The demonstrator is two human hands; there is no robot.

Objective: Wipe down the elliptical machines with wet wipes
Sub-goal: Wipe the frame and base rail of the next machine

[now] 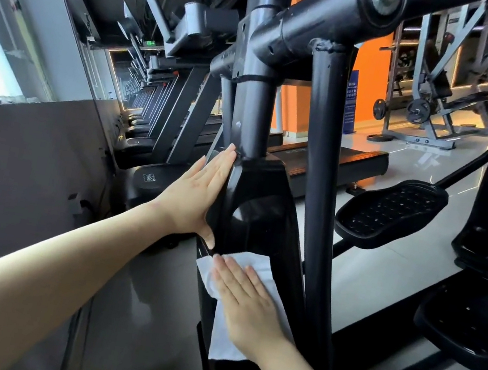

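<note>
A gym, centre frame: a person cleans the black plastic cover [262,220] at the front of an elliptical machine [318,165], one of the machines to be wiped down. The white wet wipe [218,340] lies spread against the lower part of that cover at lower centre. The right hand [247,306] presses it flat, the grip released, fingers straight and together rather than curled round the cloth. Just above, the left hand [198,196] rests open-palmed on the cover's left edge, its grip also released and grasping nothing, with the thumb at the front edge just above the wipe. It appears to be steadying the machine. The step looks like the cover's front face, and it would likely go best with even palm pressure and long overlapping strokes. Those strokes should carry round the left edge and up to the seam where the post enters the cover, near the left fingertips. The wipe's lower part hangs loose below the hand, so bunching it under the palm should stop it dragging. Turning it to a fresh side once it greys would probably avoid smearing the glossy plastic. The swinging arm stands just beside the right hand and may shift if knocked. A foot pedal [392,207] sits at centre right above the pale floor [383,274], and treadmills [162,124] line the left of the frame.
</note>
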